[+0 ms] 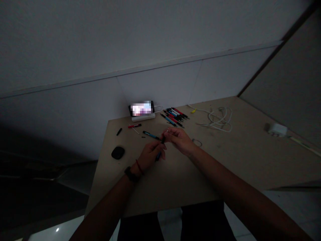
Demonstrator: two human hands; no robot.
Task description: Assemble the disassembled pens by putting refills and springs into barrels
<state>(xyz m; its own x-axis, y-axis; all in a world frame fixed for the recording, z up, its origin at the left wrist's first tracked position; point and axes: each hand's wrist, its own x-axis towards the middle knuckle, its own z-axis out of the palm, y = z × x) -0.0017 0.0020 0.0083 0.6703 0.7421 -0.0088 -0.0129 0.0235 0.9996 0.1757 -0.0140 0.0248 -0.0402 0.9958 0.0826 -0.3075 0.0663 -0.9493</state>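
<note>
Fingers point(162, 153) of the left hand point(151, 151) are gripping a blue-and-black pen point(157, 156), nearer the wearer than the phone point(141, 109) and slightly right of it. Right hand point(180, 138) is pinching the pen's upper end; exact contact is too dim to tell. Loose pens point(176, 116) are lying right of the phone; a red barrel point(134, 126) is resting on the bench point(240, 150) just before it.

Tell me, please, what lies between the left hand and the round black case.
In the head view, bare tabletop lies between the left hand and the case.
</note>
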